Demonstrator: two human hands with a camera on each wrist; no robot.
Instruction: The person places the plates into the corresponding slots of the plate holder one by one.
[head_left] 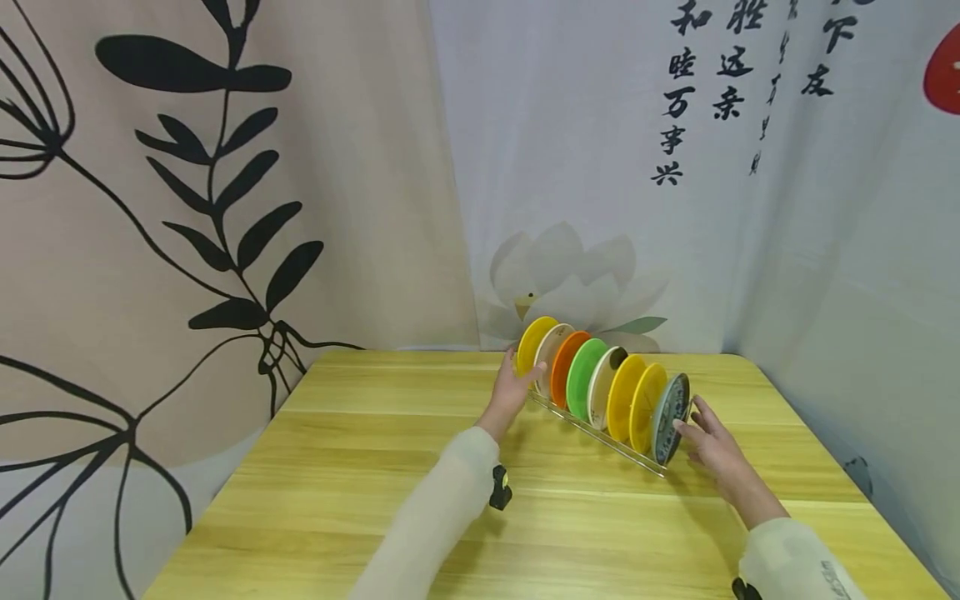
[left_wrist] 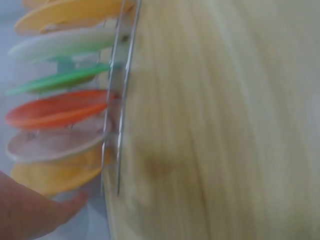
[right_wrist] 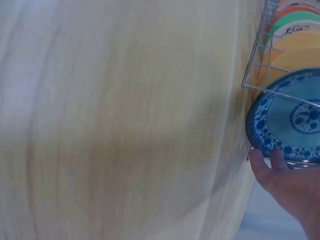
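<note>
A wire dish rack (head_left: 600,435) stands on the table, holding a row of upright plates. At its far left end is my left hand (head_left: 512,390), beside a yellow plate (head_left: 534,343); the thumb (left_wrist: 70,207) is extended, while most of the fingers are hidden. By the near right end, my right hand (head_left: 712,446) has its fingers spread around the edge of a blue-and-white patterned plate (right_wrist: 280,117). Its fingertips (right_wrist: 257,159) are right at that plate's rim and the rack's end. Between these stand an orange plate (head_left: 567,367), a green plate (head_left: 585,379) and several white and yellow ones.
The wooden table (head_left: 360,467) extends left and in front of the rack. Behind it hangs a printed curtain (head_left: 375,167) with plant drawings and writing, and another pale curtain side (head_left: 847,250) borders the table's right edge.
</note>
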